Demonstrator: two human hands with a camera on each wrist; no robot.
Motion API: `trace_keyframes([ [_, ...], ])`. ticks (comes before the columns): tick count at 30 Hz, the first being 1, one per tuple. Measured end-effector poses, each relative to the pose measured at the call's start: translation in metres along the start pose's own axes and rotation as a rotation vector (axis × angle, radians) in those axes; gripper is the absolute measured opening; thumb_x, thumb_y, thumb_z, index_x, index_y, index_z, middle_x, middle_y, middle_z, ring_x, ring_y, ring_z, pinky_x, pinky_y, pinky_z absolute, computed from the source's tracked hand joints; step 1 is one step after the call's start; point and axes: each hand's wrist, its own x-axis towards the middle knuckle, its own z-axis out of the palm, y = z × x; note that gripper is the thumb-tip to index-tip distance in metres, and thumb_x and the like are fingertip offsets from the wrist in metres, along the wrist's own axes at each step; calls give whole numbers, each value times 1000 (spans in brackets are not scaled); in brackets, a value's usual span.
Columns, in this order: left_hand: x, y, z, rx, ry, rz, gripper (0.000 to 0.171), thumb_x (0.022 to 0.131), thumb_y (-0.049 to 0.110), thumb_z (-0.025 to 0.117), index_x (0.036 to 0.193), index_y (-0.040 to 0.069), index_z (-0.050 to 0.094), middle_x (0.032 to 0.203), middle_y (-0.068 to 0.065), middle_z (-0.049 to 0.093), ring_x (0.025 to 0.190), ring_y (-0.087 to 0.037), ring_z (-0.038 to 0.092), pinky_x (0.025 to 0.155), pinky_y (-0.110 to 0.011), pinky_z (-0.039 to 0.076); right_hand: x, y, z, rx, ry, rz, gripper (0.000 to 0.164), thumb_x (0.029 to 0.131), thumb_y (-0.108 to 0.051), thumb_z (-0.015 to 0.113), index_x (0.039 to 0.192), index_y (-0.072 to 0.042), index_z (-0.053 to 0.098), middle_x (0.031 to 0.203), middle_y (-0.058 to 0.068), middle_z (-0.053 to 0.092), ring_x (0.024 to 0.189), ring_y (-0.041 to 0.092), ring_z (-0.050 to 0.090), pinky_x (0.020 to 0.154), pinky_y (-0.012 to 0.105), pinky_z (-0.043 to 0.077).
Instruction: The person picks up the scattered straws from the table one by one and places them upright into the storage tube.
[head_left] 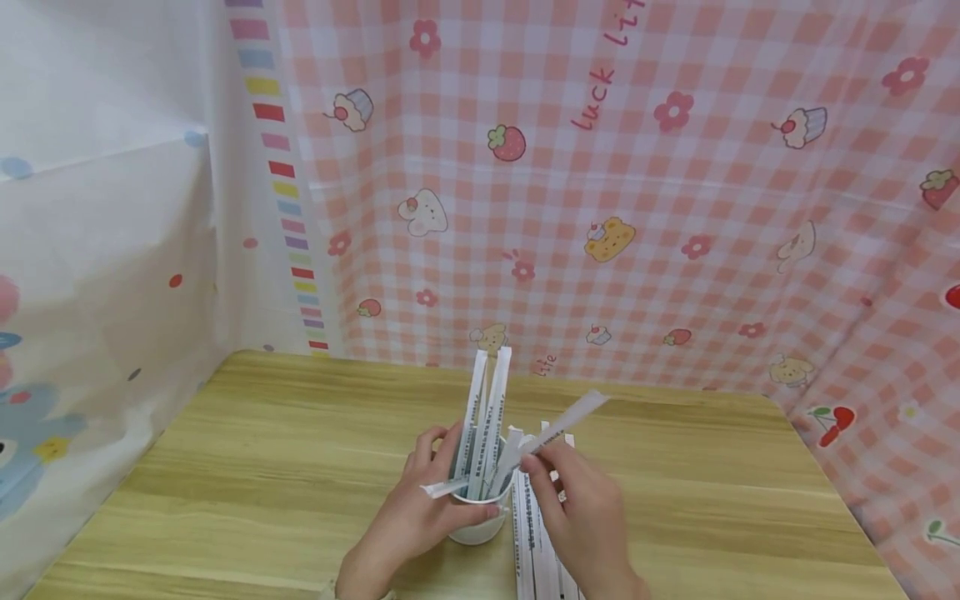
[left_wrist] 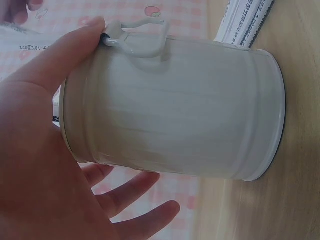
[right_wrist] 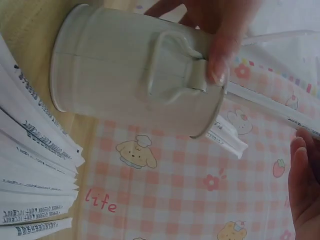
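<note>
Left hand [left_wrist: 42,155] gripping cup [left_wrist: 175,110], right hand [head_left: 588,508] pinching packet [head_left: 572,421], handle [left_wrist: 140,52] — clear only from wrists

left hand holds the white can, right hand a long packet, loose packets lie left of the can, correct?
No: the head view shows the loose packets right of the white can. The left hand holds it, the right hand a long packet.

A left hand [left_wrist: 47,155] grips an off-white cup [left_wrist: 175,110] that appears sideways in this view, the thumb beside its looped handle [left_wrist: 131,51], three fingers showing past its lower edge. Slim printed white strips [left_wrist: 243,22] lie behind, at upper right, on a wooden tabletop [left_wrist: 302,125]. Pink-and-white checked cloth [left_wrist: 190,20] hangs beyond.
</note>
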Motion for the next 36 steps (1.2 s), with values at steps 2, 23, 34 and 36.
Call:
trace_keyframes([
  [2, 0, 0, 0, -8, -1, 4, 101, 63, 53, 72, 143, 23, 19, 129, -11, 30, 109, -28, 37, 80, -42, 42, -1, 1, 4, -11, -42, -7, 6, 84, -20, 62, 87, -15, 60, 72, -10, 57, 57, 2, 49, 51, 12, 39],
  [23, -2, -2, 0, 28, 8, 10, 101, 64, 58, 69, 141, 13, 24, 129, -9, 31, 105, -24, 40, 77, -35, 44, -10, 7, 19, -129, -523, 212, 13, 82, -30, 63, 73, -24, 56, 64, -18, 41, 51, -2, 37, 46, 16, 32],
  [34, -1, -1, 0, -1, -16, -31, 101, 63, 60, 68, 143, 25, 17, 130, -8, 29, 110, -25, 36, 81, -41, 42, -3, 22, -2, -175, -501, 308, 14, 81, -29, 65, 94, -22, 64, 68, -20, 48, 56, -2, 43, 50, 18, 36],
  [36, -1, -1, 0, -4, -22, -40, 102, 62, 59, 69, 143, 26, 16, 130, -6, 28, 110, -23, 36, 81, -40, 42, -2, 26, -7, -175, -486, 355, 15, 82, -28, 65, 95, -20, 64, 69, -18, 51, 57, -2, 44, 51, 19, 37],
])
